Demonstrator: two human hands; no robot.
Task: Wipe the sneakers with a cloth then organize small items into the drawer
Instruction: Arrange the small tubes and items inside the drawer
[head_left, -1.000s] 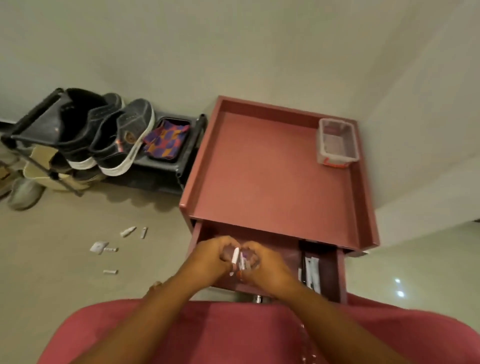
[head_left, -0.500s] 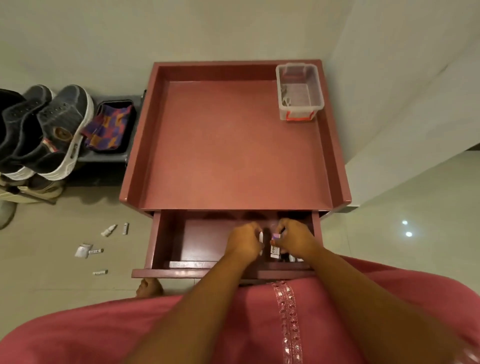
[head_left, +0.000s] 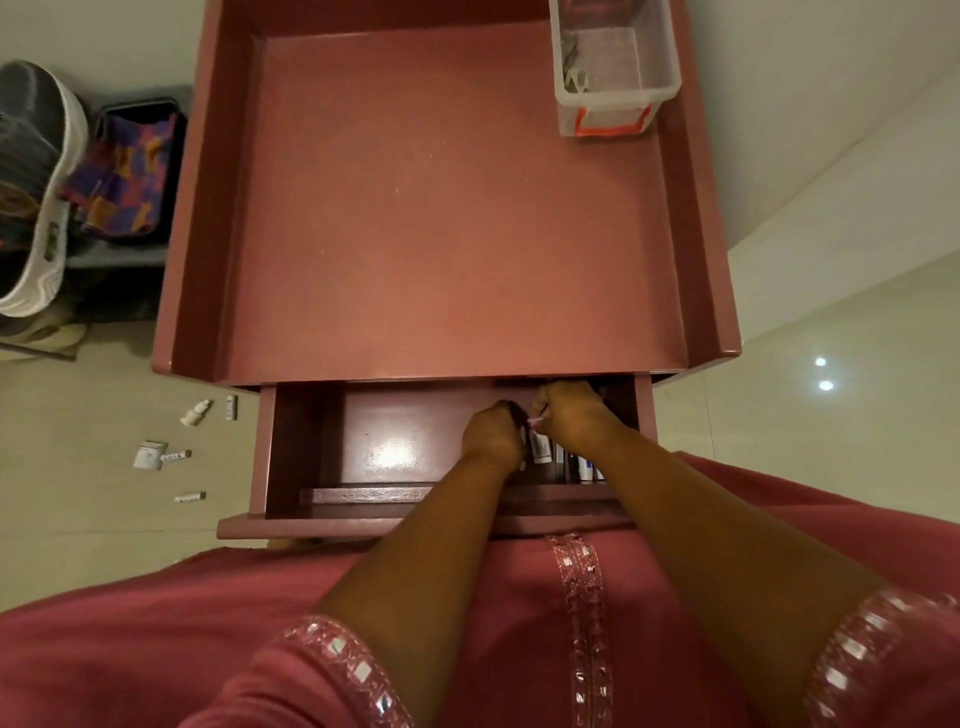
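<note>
While both hands work inside the open dark-red wooden drawer (head_left: 311, 441), the sorting half of the task looks underway. The left hand (head_left: 491, 439) is curled shut, its grip seemingly closed on a small item, though what it holds is hidden by the knuckles. The right hand (head_left: 571, 415) sits just beside it, toward the drawer's back right corner, its grip pressed together on what looks like a thin pale pink stick (head_left: 536, 420) showing between the 2 hands; I cannot tell exactly what that item is.

Directly under the hands, along the drawer's right portion, a row of small white and dark tubes (head_left: 563, 460) lies side by side, their long axes running front to back. The item pinched by the right hand lies crosswise to that row, so in my judgement the coming move turns on swinging it parallel to the row and setting it down at the left end, where the left hand is nearer.

More small white tubes and packets (head_left: 171, 452) remain on the pale tiled floor (head_left: 78, 519), well apart to the left of the red bench (head_left: 441, 208). A grey white-soled sneaker (head_left: 36, 182) and a patterned purple-orange cloth (head_left: 119, 182) sit at the left edge. A clear plastic box with an orange latch (head_left: 613, 73) stands on the bench's far right corner.
</note>
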